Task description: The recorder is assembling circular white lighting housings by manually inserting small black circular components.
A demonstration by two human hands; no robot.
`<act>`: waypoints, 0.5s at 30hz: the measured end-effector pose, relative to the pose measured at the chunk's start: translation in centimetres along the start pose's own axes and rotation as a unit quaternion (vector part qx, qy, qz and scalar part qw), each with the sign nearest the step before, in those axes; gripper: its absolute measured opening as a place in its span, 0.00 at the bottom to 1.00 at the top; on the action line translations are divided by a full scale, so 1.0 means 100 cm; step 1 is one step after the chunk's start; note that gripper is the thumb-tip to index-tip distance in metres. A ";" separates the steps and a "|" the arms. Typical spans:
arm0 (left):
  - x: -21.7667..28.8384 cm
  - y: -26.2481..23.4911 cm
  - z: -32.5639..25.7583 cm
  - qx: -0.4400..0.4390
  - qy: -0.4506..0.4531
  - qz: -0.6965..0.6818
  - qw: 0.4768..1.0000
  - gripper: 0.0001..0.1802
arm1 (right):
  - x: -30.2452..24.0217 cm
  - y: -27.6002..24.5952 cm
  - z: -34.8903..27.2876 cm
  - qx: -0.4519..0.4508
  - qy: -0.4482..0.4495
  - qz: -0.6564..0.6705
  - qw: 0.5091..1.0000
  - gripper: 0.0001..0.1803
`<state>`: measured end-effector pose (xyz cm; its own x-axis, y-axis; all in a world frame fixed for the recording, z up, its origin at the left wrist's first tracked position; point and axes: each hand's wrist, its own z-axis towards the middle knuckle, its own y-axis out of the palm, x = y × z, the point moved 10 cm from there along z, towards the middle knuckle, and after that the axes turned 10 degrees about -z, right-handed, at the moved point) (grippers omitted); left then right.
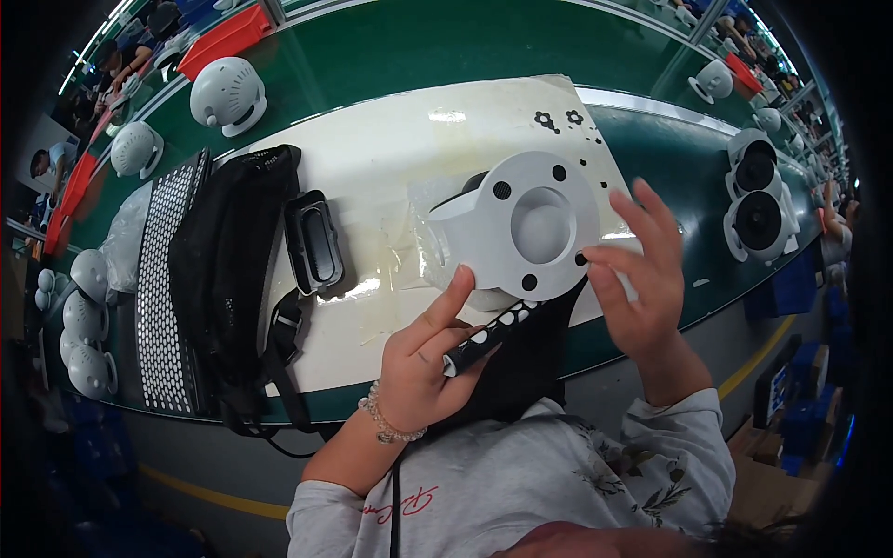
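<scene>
A white round-based device, apparently a small desk fan, lies with its base underside facing up on the white work mat. Several black round pads dot the base around a circular recess. My left hand is closed around a curled black pad sheet with white round spots, its index fingertip resting at the near-left edge of the base. At the base's right edge, my right hand pinches a small black pad between thumb and index finger; its other fingers are raised. Whether this pad touches the base, I cannot tell.
Left on the mat are a black bag, an open black case and another spotted pad sheet. White fans stand along the far left, with more at the left end. Fans with black faces stand at right.
</scene>
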<state>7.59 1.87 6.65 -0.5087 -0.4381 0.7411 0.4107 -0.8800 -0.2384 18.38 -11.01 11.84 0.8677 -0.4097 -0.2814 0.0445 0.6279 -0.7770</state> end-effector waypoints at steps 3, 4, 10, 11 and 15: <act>-0.001 0.002 0.000 -0.005 -0.003 0.012 1.000 0.13 | -0.029 -0.002 -0.010 0.031 -0.141 -0.222 0.964 0.10; -0.001 0.002 0.000 -0.005 -0.003 0.012 1.000 0.13 | -0.022 -0.006 -0.007 0.046 -0.110 -0.194 0.974 0.13; 0.000 -0.002 -0.003 0.006 -0.001 0.004 1.000 0.14 | 0.042 0.062 -0.008 -0.098 0.302 0.519 0.793 0.20; 0.001 -0.004 -0.002 0.001 -0.001 -0.007 1.000 0.13 | 0.044 0.069 -0.008 -0.146 0.304 0.507 0.793 0.20; 0.008 -0.025 -0.005 0.012 -0.004 -0.036 0.999 0.12 | 0.053 0.054 0.033 -0.118 0.250 0.508 0.816 0.25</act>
<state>5.75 3.57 7.51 -0.5322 -0.3721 0.7605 0.3905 -0.9049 -0.1694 24.90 -7.62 8.06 0.0851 -0.0134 -0.9963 -0.7199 0.6905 -0.0708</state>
